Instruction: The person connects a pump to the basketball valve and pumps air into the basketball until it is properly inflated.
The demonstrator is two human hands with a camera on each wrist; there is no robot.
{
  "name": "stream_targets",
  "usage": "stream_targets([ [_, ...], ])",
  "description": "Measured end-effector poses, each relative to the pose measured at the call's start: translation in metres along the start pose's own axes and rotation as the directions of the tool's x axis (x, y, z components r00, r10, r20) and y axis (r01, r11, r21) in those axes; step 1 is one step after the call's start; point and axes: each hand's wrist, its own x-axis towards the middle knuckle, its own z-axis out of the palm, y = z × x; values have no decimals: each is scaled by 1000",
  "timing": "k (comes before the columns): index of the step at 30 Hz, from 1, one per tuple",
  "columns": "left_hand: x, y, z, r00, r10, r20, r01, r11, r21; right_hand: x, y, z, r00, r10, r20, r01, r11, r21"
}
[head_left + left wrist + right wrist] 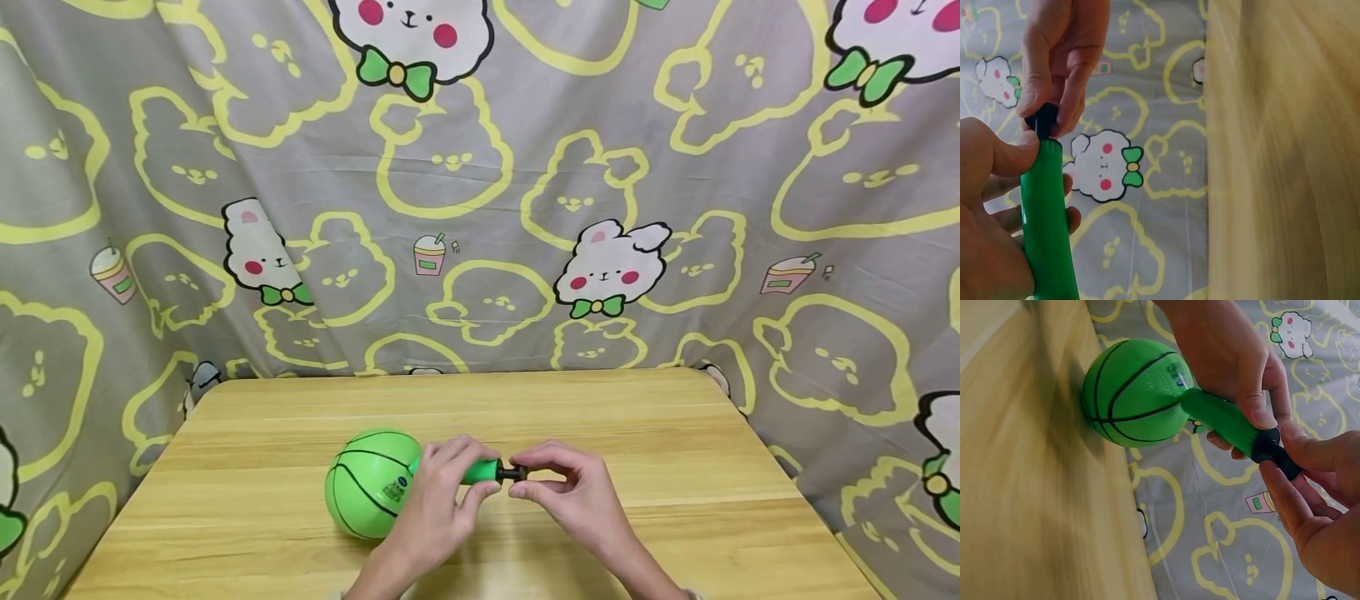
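A green ball with black seam lines (pixel 367 487) sits on the wooden table, left of both hands. Against its right side stands the tip end of a green hand pump (pixel 1222 422), lying roughly level. My left hand (pixel 442 492) grips the pump's green barrel, its fingers wrapped round it in the left wrist view. With thumb and fingers, my right hand (pixel 573 492) pinches the black handle (pixel 514 473) at the pump's other end. A short stretch of black rod shows between handle and barrel. Where the pump meets the ball, the head view is blocked by the left hand.
The light wooden table (pixel 675 450) reaches back to a grey curtain (pixel 480 292) printed with yellow outlines and white rabbit-like figures. The curtain also hangs along the left and right sides.
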Motion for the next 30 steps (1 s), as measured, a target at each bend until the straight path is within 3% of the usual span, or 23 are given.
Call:
stream_targets([
  [12, 0, 1, 6, 1000, 14, 9, -14, 1000, -11, 2, -14, -17, 991, 44, 127, -36, 997, -67],
  [30, 3, -11, -9, 998, -62, 0, 62, 997, -42, 3, -27, -45, 992, -26, 126, 35, 997, -68],
])
